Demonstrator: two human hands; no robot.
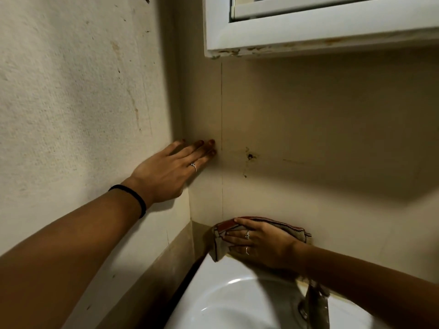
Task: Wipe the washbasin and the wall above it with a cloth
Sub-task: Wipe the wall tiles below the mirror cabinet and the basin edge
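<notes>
The white washbasin (228, 298) fills the bottom middle of the view. My right hand (261, 243) lies flat on a striped red and beige cloth (288, 230), pressing it onto the basin's back rim where it meets the beige wall (320, 129). My left hand (173, 167) rests flat and spread in the corner of the walls, fingertips touching the back wall, holding nothing. A black band circles the left wrist. Part of the cloth is hidden under my right hand.
A white cabinet or window frame (308, 32) overhangs at the top right. A tap (316, 302) stands under my right forearm. The textured left wall (71, 103) is stained. A small hole (250, 156) marks the back wall.
</notes>
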